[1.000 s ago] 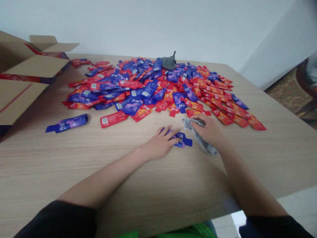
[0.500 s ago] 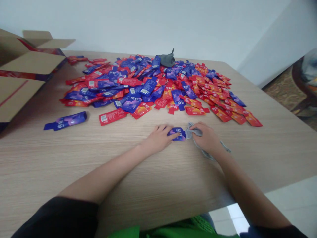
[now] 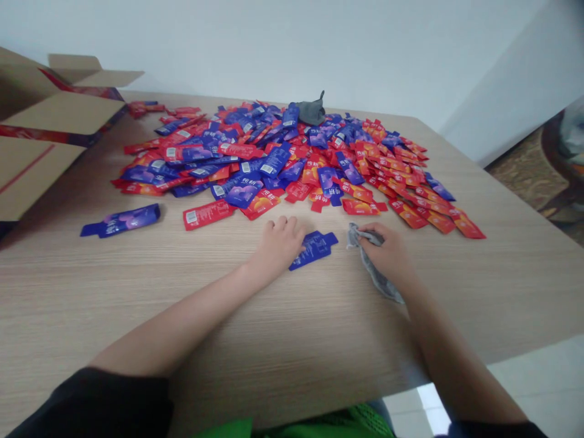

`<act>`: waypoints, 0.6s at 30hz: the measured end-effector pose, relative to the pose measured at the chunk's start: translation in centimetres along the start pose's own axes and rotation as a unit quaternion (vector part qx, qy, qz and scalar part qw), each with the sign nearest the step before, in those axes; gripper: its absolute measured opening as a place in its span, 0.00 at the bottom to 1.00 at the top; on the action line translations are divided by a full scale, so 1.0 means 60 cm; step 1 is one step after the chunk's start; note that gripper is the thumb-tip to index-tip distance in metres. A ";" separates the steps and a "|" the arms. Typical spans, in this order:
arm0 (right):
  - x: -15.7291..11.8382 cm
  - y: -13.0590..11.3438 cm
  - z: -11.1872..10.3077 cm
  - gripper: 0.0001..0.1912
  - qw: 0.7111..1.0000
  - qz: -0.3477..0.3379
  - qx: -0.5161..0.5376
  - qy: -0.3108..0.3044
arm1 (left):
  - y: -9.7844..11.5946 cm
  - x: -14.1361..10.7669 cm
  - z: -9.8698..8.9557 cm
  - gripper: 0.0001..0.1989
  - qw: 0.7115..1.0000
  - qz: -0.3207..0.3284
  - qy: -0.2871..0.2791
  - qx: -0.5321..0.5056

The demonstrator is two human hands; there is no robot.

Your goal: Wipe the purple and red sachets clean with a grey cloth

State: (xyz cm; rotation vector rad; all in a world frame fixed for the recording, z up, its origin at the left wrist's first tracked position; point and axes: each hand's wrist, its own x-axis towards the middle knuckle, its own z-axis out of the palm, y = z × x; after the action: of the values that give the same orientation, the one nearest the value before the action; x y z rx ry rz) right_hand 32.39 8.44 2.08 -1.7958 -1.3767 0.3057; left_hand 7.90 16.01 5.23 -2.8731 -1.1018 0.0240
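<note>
A blue pouch (image 3: 316, 248) lies on the wood-grain table with its printed text side up and its spout end pointing right. My left hand (image 3: 280, 243) is at its left end, fingers curled and closed on that edge. To the right, my right hand (image 3: 383, 246) grips a grey cloth (image 3: 381, 281), whose bunched end sticks out past the fingertips and whose rest hangs down under the palm. The cloth and the pouch are apart.
A large heap of red and blue pouches (image 3: 274, 158) spreads behind my hands, with a dark grey cloth (image 3: 312, 112) on top. One blue pouch (image 3: 130, 221) lies alone at the left, near an open cardboard box (image 3: 59, 112). A red pouch (image 3: 208, 215) lies at the heap's front.
The blue pouch now shows its text side instead of its picture side. My left hand has moved left and curled. The cloth in my right hand has come away from the pouch.
</note>
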 end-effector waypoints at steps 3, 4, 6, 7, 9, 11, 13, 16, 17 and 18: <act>0.001 -0.001 0.025 0.06 1.000 -0.014 -0.015 -0.018 | 0.019 -0.021 0.007 0.22 0.999 0.035 0.002 -0.005; 0.002 -0.003 0.033 0.06 0.999 -0.028 -0.019 -0.021 | 0.025 -0.026 0.012 0.21 0.999 0.044 -0.004 -0.005; 0.004 -0.014 0.048 0.07 0.997 -0.066 -0.025 -0.025 | 0.033 -0.032 0.023 0.19 0.998 0.054 -0.014 -0.006; 0.004 -0.021 0.056 0.09 0.995 -0.085 -0.032 -0.030 | 0.036 -0.034 0.028 0.19 0.998 0.055 -0.018 -0.007; 0.004 -0.033 0.072 0.13 0.989 -0.117 -0.064 -0.058 | 0.038 -0.034 0.033 0.19 0.998 0.058 -0.023 -0.012; 0.004 -0.039 0.084 0.16 0.979 -0.127 -0.124 -0.105 | 0.040 -0.032 0.032 0.18 0.998 0.060 -0.026 -0.017; 0.007 -0.035 0.085 0.16 0.966 -0.114 -0.187 -0.140 | 0.042 -0.032 0.029 0.18 0.998 0.056 -0.030 -0.021; 0.013 -0.020 0.071 0.16 0.960 -0.075 -0.234 -0.136 | 0.045 -0.031 0.024 0.18 0.998 0.044 -0.038 -0.029; 0.014 -0.017 0.066 0.15 0.962 -0.068 -0.235 -0.122 | 0.046 -0.031 0.023 0.19 0.998 0.039 -0.041 -0.033; 0.013 -0.016 0.064 0.15 0.965 -0.067 -0.230 -0.106 | 0.048 -0.031 0.022 0.19 0.998 0.034 -0.044 -0.037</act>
State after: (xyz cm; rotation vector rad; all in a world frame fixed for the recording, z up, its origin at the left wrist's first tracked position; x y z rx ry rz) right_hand 29.61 10.95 0.59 -2.0721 -1.8260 0.1109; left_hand 8.39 12.73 3.72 -3.0014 -1.0398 0.1171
